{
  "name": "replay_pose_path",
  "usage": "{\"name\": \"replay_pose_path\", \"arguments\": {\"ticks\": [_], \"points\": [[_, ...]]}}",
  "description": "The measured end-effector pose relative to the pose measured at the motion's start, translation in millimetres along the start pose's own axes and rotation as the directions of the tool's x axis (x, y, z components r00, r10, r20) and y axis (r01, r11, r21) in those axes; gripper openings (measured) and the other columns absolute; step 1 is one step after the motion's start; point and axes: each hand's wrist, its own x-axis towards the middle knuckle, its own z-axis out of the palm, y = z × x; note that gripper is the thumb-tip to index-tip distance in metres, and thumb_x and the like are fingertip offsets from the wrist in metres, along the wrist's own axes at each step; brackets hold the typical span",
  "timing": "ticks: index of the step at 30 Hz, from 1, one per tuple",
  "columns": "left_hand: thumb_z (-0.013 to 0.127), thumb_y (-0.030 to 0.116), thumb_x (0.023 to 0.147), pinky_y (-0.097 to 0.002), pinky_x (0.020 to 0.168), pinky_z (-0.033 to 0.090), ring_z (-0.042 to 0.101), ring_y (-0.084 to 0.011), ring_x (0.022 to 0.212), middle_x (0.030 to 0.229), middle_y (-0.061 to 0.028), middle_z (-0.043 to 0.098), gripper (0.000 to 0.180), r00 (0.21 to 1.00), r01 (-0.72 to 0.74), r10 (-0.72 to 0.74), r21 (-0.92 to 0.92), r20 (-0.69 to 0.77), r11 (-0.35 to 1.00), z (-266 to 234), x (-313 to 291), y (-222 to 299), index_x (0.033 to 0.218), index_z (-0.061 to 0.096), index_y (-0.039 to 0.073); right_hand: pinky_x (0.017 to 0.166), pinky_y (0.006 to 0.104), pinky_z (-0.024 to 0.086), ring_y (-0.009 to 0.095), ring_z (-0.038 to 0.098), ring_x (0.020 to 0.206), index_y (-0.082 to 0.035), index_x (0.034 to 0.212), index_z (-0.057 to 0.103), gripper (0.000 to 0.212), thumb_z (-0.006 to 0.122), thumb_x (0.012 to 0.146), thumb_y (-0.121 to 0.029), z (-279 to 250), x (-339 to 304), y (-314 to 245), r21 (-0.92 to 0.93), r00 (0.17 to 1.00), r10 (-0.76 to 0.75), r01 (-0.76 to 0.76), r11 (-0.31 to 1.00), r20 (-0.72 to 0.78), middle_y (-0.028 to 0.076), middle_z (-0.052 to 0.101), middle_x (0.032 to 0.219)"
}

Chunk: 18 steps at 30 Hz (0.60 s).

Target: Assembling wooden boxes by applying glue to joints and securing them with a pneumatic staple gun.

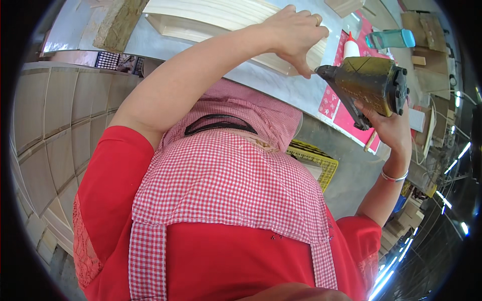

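A long pale wooden box (201,12) lies on the worktable, with its right end under my left hand (296,37). The fingers of that hand curl over the end's far side, while the thumb stretches down along the near side, gripping it. My right hand (385,128) is wrapped round the handle of a worn yellow-and-black pneumatic nail gun (369,83). The gun's nose points left, at the box's right end, close beside my left thumb tip. Whether the nose touches the wood, I cannot tell.
A white glue bottle with a red tip (351,46) and a teal water bottle (391,38) are beyond the gun. At the table's left lies a rough wooden block (118,25). Stacked wooden panels (55,100) stand left; a yellow crate (326,168) sits below the table.
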Motion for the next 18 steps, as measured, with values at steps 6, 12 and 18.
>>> {"name": "replay_pose_path", "arguments": {"ticks": [6, 12, 18], "points": [[0.084, 0.051, 0.055, -0.0405, 0.088, 0.042, 0.057, -0.0290, 0.108, 0.109, -0.0142, 0.060, 0.084, 1.000, 0.009, -0.009, 0.009, 0.019, 1.000, 0.2, 0.3, -0.2, 0.116, 0.058, -0.001, 0.081, 0.0335, 0.052, 0.017, 0.067, 0.087, 0.001, 0.106, 0.066, 0.036, 0.083, 0.077, -0.013, -4.6, 21.1, 7.3, 0.051, 0.998, -0.010, 0.013, 0.999, -0.056, 0.009, 0.073, 0.099], [0.085, 0.053, 0.056, -0.0409, 0.090, 0.043, 0.057, -0.0292, 0.108, 0.107, -0.0140, 0.060, 0.084, 0.999, 0.019, -0.019, 0.013, 0.032, 1.000, -1.8, 0.2, -0.3, 0.115, 0.059, -0.001, 0.082, 0.0330, 0.052, 0.017, 0.067, 0.087, 0.001, 0.107, 0.067, 0.036, 0.082, 0.078, -0.013, -6.2, 42.8, 10.1, 0.052, 0.996, -0.019, 0.024, 0.998, -0.090, 0.009, 0.073, 0.099], [0.086, 0.053, 0.056, -0.0411, 0.091, 0.043, 0.057, -0.0290, 0.108, 0.108, -0.0141, 0.060, 0.085, 0.999, 0.023, -0.023, 0.009, 0.043, 1.000, -1.9, 0.9, -0.4, 0.116, 0.059, -0.002, 0.082, 0.0327, 0.052, 0.016, 0.066, 0.087, 0.001, 0.109, 0.066, 0.037, 0.082, 0.078, -0.014, -8.6, 51.3, 11.8, 0.028, 0.999, -0.005, 0.006, 1.000, -0.040, 0.009, 0.073, 0.098]]}}
